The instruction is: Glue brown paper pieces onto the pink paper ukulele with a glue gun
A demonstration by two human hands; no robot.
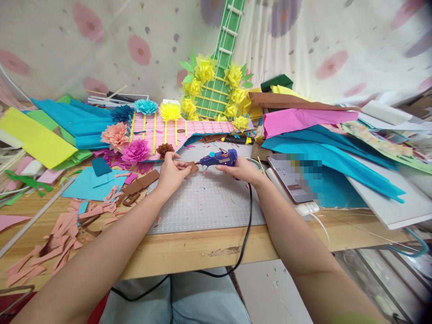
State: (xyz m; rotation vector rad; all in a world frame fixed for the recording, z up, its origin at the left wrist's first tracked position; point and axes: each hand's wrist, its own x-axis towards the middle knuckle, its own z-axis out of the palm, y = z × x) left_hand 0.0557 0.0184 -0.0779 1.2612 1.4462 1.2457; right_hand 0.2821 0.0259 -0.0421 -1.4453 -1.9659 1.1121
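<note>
My right hand (240, 169) is closed round a blue glue gun (219, 158), whose nozzle points left at a small brown felt piece (193, 167). My left hand (172, 171) pinches that brown piece over the grey cutting mat (209, 204). The gun's black cord (248, 225) runs back over the table edge toward me. Just beyond my left hand lies a brown felt flower (165, 149).
A pink felt guitar (189, 130) with paper flowers lies behind the mat, and a green guitar (221, 63) leans on the wall. Coloured felt sheets (303, 121) pile up left and right. A phone (292, 177) rests at right. Pink scraps (64, 234) litter the wooden table (202, 249).
</note>
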